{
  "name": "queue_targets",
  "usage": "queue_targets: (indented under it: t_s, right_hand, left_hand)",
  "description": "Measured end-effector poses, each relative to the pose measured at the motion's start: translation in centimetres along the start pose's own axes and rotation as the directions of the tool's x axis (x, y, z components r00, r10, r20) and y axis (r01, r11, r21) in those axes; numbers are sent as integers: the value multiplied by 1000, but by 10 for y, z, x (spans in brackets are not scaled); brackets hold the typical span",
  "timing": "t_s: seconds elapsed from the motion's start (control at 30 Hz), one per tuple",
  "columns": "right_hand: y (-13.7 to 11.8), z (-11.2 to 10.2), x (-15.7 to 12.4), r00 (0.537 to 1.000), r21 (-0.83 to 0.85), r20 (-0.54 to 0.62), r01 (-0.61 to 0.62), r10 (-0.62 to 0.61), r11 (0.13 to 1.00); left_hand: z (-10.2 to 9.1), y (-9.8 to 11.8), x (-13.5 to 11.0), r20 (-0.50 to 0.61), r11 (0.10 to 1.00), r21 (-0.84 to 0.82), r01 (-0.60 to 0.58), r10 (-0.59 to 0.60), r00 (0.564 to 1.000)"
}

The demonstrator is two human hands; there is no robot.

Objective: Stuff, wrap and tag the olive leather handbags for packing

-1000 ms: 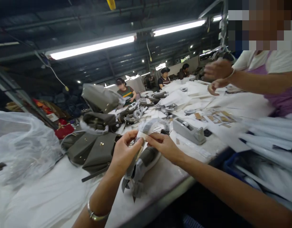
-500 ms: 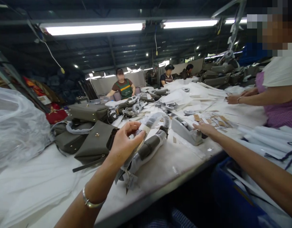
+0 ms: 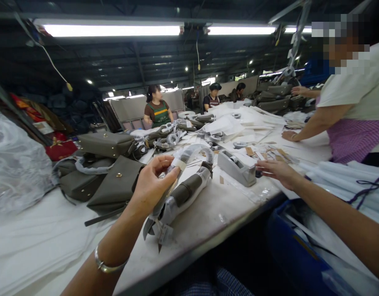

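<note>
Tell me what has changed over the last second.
The right hand left the white strip and moved right, to beside the grey tape dispenser. The co-worker on the right lowered one hand to the table. The left hand still pinches the strip by the wrapped handle; the dispenser and the bag in front stayed put.

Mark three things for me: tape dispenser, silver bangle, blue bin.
Tape dispenser (image 3: 238,169): head view, on the side of its grey body.
Silver bangle (image 3: 107,269): head view, on the band.
Blue bin (image 3: 286,246): head view, on its outer wall.
</note>
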State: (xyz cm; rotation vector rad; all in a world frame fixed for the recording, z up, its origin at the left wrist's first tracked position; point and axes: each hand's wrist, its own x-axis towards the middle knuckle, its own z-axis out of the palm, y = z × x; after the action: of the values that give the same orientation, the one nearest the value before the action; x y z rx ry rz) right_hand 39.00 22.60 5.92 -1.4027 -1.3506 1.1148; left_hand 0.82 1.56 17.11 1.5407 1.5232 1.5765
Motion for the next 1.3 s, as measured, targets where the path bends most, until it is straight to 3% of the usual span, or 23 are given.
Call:
queue_targets:
  t_s: [0.17,0.3,0.4,0.5,0.6,0.7,0.8,0.93,1.17,1.3]
  right_hand:
    - [43,6,-15,996,-62,-83,-42,37,997]
    - [42,16,-32,991,-85,-115,54,-63,995]
    - [14,38,-59,972,-40,-33,230,-232,972]
    - [-30,72,-99,890,78,103,437,-443,896]
    - [-74,107,-139,792,258,223,515,-569,817]
    - [-105,138,-162,740,391,273,499,-615,774]
    - [-119,163,-166,739,435,293,462,-606,773]
    - [-124,183,-160,781,365,241,477,-576,800]
    - [-125,186,-155,830,206,255,455,-496,867]
    - [-122,184,-147,831,147,296,447,-470,882]
  left_hand:
    - [-1,-1,0,4,998,-61,27,-26,1000]
    - [-2,-4,0,8,997,-61,35,-35,999]
    - [0,-5,1,17,998,-65,13,-12,1000]
    - [4,-4,1,21,999,-47,-18,19,1000]
    - [9,-3,-1,7,999,1,-53,53,999]
    - [13,-1,-5,4,994,41,-101,101,995]
    - [14,1,-8,5,986,71,-149,149,989]
    - [15,4,-10,-32,970,151,-192,199,979]
    - [12,7,-12,-68,932,281,-229,257,964]
    - [10,7,-12,-44,956,203,-210,224,974]
